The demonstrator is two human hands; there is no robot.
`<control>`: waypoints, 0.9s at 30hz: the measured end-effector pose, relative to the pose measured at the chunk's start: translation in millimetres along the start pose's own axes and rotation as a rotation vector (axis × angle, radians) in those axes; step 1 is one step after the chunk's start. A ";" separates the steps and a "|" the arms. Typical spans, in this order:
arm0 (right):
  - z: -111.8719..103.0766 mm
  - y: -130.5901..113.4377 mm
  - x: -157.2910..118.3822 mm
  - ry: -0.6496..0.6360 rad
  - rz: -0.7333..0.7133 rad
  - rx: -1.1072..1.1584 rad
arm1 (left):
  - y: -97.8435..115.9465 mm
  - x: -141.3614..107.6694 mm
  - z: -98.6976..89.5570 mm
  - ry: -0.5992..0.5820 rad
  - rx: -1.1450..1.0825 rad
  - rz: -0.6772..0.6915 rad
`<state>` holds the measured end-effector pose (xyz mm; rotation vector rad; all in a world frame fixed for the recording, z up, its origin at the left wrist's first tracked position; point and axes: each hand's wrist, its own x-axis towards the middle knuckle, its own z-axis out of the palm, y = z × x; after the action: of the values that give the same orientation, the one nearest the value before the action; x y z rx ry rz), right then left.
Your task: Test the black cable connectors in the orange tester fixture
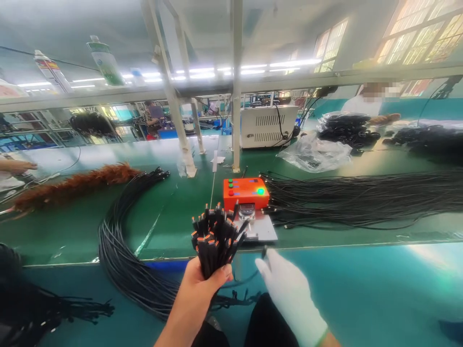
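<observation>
from here i see a black cable bundle [210, 258] upright in the left hand [200, 286], orange-ended plugs [213, 233] fanned up; the right hand [289, 286] pinches a black plug [265, 250].

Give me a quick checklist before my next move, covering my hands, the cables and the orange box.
1. Left hand gripping the bundle of black cables: ok, closed around it.
2. Right hand holding a cable end: ok, one is pinched.
3. Both hands gloved: not ok, only the right wears a white glove; the left is bare.
4. Green light on the orange box lit: ok, it glows.
5. Bundle not touching the metal plate: cannot tell, they overlap in this view.
</observation>
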<state>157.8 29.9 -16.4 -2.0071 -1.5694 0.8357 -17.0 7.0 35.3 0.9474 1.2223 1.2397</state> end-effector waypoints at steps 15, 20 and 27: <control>-2.5 -37.8 -23.0 -0.016 -0.017 0.960 | -12.0 -2.9 -5.2 0.104 -0.071 0.039; 9.4 -15.9 3.8 -0.133 0.029 0.834 | -10.6 -1.7 -5.7 0.044 -0.032 0.032; 19.5 -17.7 20.0 -0.176 0.093 0.850 | -1.3 -6.2 9.0 0.120 -0.056 0.063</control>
<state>135.2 53.5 -21.9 -1.4040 -0.9371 1.4430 -7.4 1.7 36.3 0.8871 1.2529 1.3908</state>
